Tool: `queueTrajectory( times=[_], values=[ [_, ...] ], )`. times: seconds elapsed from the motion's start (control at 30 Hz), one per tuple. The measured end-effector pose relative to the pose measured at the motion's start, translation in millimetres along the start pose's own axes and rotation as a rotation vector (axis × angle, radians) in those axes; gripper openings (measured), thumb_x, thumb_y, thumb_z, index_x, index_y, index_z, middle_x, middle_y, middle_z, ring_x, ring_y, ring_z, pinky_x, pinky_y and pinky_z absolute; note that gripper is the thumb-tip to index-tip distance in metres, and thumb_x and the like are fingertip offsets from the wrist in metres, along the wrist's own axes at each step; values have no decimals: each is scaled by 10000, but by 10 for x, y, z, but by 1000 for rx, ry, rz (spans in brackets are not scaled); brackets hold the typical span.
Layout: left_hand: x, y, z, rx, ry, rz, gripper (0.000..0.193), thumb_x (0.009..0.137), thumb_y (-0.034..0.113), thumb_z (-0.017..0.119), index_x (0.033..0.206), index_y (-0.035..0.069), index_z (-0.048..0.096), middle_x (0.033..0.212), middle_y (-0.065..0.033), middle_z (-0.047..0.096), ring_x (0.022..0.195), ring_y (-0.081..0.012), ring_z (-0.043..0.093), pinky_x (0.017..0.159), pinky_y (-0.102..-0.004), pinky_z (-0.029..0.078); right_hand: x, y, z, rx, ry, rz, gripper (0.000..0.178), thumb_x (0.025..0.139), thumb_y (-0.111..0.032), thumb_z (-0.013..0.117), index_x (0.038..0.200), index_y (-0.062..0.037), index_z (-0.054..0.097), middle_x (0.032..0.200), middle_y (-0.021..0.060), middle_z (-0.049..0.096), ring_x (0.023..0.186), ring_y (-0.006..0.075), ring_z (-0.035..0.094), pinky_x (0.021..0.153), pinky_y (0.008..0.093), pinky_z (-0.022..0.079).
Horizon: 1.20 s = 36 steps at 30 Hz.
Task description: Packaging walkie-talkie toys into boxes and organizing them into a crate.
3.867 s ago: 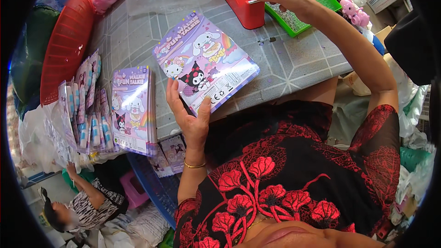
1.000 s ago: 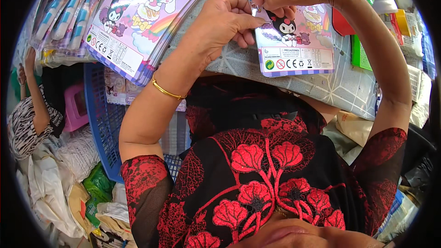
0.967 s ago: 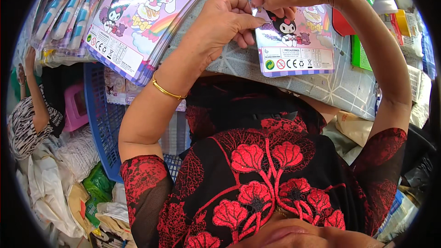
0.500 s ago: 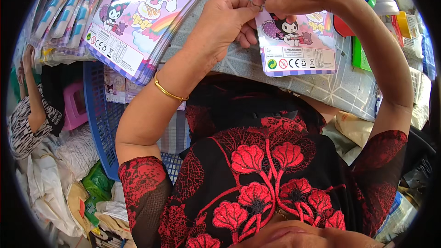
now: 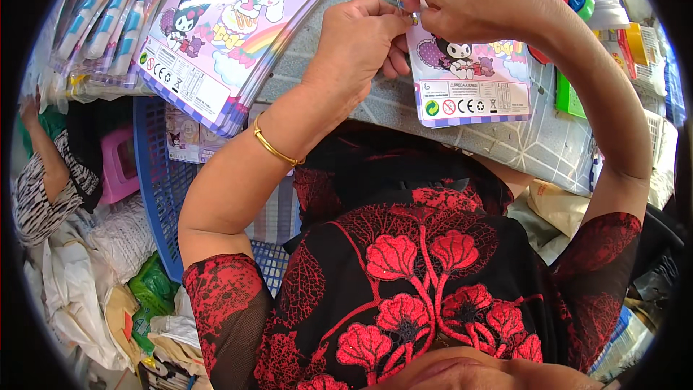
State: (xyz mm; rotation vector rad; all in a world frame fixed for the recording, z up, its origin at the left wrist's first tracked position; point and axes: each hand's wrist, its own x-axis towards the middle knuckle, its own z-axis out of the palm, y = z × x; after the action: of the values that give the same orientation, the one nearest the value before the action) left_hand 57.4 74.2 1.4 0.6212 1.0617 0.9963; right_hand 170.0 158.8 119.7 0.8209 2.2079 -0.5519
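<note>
A purple printed cardboard backing card (image 5: 473, 90) with cartoon figures lies near the table's front edge. At its left edge my left hand (image 5: 361, 40) is closed, thumb and forefinger pinching the border while the other fingers curl beneath. My right hand (image 5: 469, 1) reaches over the card's upper part. Its thumb and forefinger are pinched close to the left fingertips. A tiny yellowish bit shows between the two hands, too small to name. To the left lies a thick stack of matching cards (image 5: 209, 50), fanned along its right side.
Packaged sets with blue-and-white tubes (image 5: 108, 25) lie at the far left. A blue plastic basket (image 5: 155, 195) stands below the table's edge. Red, green and yellow plastic items crowd the right, including a green piece (image 5: 569, 95). Another person's arm (image 5: 47, 148) shows at left, near a pink stool (image 5: 118, 166).
Both hands keep their pinch at the card's left edge. The right hand sits slightly lower over the card. The view has shifted a little, and the other person's hand at left has lowered.
</note>
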Motion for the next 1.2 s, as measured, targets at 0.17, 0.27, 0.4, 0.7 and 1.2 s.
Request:
queueTrajectory(
  times=[0.17, 0.27, 0.4, 0.7, 1.2],
  values=[
    [-8, -4, 25, -1, 14, 5, 111, 863, 120, 644, 847, 10, 641, 663, -65, 628, 452, -128, 579, 394, -210, 418, -28, 13, 23, 113, 31, 15, 252, 860, -126, 471, 997, 58, 576, 967, 245, 642, 913, 343, 628, 819, 428, 471],
    [0, -19, 11, -7, 20, 8, 109, 863, 118, 644, 849, 9, 641, 667, -67, 633, 459, -130, 585, 399, -213, 422, -56, -35, -3, 134, -33, 68, 294, 858, -131, 472, 1073, 55, 541, 1014, 256, 632, 968, 364, 618, 854, 425, 466],
    [8, -18, -18, -11, 17, 12, 106, 861, 110, 644, 849, 5, 639, 673, -69, 636, 470, -132, 592, 407, -219, 434, -4, 202, 216, 131, 227, 128, 373, 859, -149, 480, 1170, 57, 473, 1058, 272, 615, 1025, 400, 600, 905, 443, 453],
    [-19, 42, 99, 32, 27, 42, 163, 848, 106, 626, 833, -56, 626, 598, -97, 612, 451, -155, 570, 396, -245, 413, 159, 550, 731, 137, 779, 48, 377, 837, -381, 643, 974, -35, 583, 847, 208, 661, 797, 342, 657, 695, 443, 494],
    [-349, -209, 158, 0, -93, -145, 131, 901, 137, 630, 900, 10, 603, 769, -137, 681, 509, -166, 630, 428, -241, 491, -1221, 1294, 2080, 836, 1544, 482, 185, 895, -200, 627, 982, -38, 639, 777, 29, 646, 703, 96, 575, 627, 264, 464]
  ],
)
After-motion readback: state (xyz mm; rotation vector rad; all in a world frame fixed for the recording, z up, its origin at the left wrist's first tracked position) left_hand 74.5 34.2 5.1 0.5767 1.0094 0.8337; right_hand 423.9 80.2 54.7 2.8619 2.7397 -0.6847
